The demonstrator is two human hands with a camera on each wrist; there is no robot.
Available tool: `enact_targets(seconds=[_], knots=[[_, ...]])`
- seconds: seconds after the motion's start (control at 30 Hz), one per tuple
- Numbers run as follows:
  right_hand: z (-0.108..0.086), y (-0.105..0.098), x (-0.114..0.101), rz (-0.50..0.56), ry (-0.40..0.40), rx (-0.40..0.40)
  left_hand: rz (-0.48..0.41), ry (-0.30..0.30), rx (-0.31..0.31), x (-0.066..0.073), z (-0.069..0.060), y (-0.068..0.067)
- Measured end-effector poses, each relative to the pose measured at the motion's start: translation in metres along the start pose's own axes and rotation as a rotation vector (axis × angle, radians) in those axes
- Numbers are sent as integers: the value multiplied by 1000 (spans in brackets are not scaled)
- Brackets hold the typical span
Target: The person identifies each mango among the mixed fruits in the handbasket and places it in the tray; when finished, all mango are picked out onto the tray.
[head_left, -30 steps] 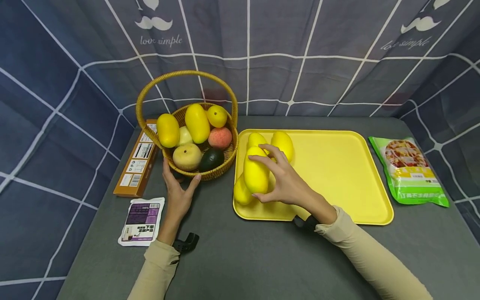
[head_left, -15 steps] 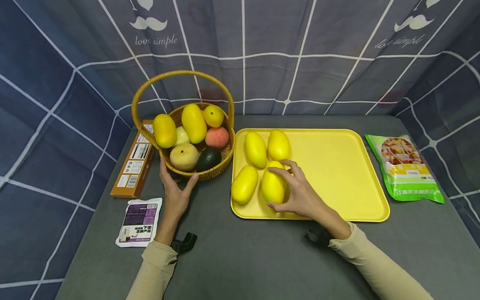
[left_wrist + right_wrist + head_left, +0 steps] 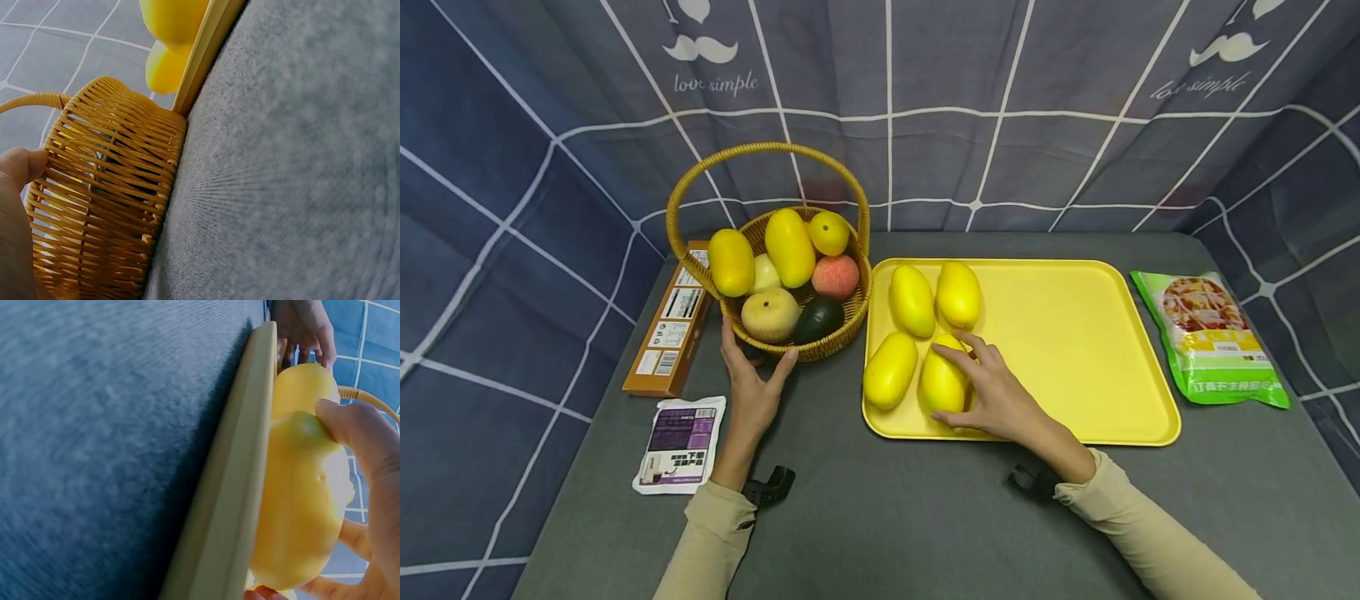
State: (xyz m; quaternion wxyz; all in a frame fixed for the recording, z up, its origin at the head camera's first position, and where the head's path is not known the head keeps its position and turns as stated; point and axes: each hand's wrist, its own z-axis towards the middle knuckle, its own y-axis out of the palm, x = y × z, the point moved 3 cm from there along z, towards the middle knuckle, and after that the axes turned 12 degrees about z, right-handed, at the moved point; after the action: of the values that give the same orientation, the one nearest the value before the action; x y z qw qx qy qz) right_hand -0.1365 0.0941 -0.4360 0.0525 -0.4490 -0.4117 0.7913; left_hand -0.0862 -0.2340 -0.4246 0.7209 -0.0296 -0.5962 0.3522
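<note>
My right hand (image 3: 1000,396) grips a yellow mango (image 3: 942,382) at the front left of the yellow tray (image 3: 1060,358). In the right wrist view the thumb lies on one end of this mango (image 3: 300,500), the fingers round its far side. Beside it on the tray lie another mango (image 3: 890,369) in front and two behind, one mango (image 3: 912,300) left of the other mango (image 3: 958,295). My left hand (image 3: 751,396) holds the near side of a wicker basket (image 3: 859,321). The thumb rests at the basket's rim in the left wrist view; most fingers are hidden.
The basket holds yellow mangoes (image 3: 790,247), a pale pear-like fruit (image 3: 770,315), a peach (image 3: 836,277), a dark avocado (image 3: 818,320) and other fruit. A brown box (image 3: 662,346) and white-purple pouch (image 3: 680,446) lie left. A green food bag (image 3: 1213,337) lies right of the tray.
My right hand has carried its mango right and down onto the tray, beside the front left mango, then shifted it slightly nearer. The left hand has stayed at the basket.
</note>
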Motion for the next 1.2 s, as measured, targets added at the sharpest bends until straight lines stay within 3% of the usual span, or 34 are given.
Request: enact_targets(seconds=[0.33,0.87,1.2], knots=[[-4,2,-1,-40,34,-37,14,0,8,0,-1,-1],[-7,1,-5,-84,10,-36,27,17,-2,3,-1,0],[28,-17,-35,-29,-67,35,41,20,7,2,1,-1]])
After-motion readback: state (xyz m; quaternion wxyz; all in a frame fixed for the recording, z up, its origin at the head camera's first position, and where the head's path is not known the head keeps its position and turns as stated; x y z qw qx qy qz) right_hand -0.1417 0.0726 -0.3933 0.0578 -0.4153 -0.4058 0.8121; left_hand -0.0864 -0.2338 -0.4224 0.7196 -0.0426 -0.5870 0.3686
